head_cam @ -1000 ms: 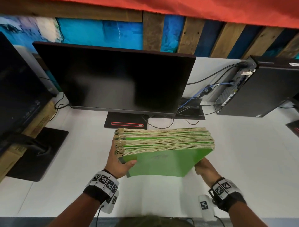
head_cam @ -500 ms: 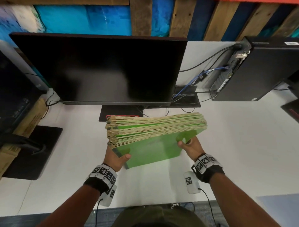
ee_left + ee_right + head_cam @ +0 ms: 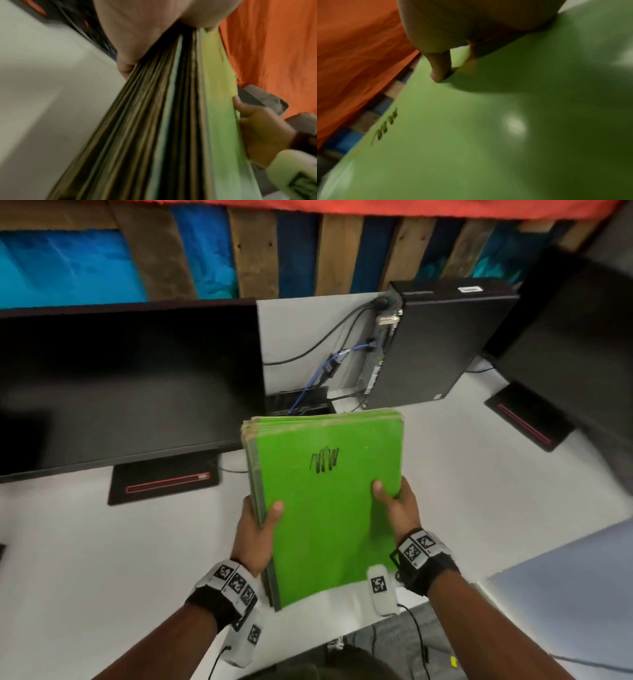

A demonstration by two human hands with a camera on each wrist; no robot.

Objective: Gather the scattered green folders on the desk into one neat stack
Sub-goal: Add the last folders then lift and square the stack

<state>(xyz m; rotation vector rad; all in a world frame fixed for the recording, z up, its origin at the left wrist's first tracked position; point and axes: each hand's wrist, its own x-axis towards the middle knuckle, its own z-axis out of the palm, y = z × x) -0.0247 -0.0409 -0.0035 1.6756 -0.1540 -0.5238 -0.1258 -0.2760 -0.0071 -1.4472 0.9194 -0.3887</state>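
A thick stack of green folders point(image 3: 325, 508) is held above the white desk point(image 3: 102, 542), its top cover facing me with a black scribble on it. My left hand point(image 3: 260, 525) grips the stack's left edge, thumb on the cover. My right hand point(image 3: 394, 505) grips the right edge, thumb pressed on the cover. The left wrist view shows the stack's layered brown and green edges point(image 3: 163, 121) under my left palm point(image 3: 137, 27), with the right hand point(image 3: 257, 128) beyond. In the right wrist view the green cover point(image 3: 488, 135) fills the frame beneath my right thumb point(image 3: 439, 67).
A black monitor point(image 3: 130, 385) on a stand point(image 3: 161, 484) is at the left. A black computer case point(image 3: 438, 344) with cables point(image 3: 325, 364) stands behind the stack. Another monitor point(image 3: 575, 364) is at the right. The desk's front edge runs below my wrists.
The stack has turned from showing its edges, tilted, to lying long-ways with the cover facing up. My right hand shifted up onto the right edge. The view swung right.
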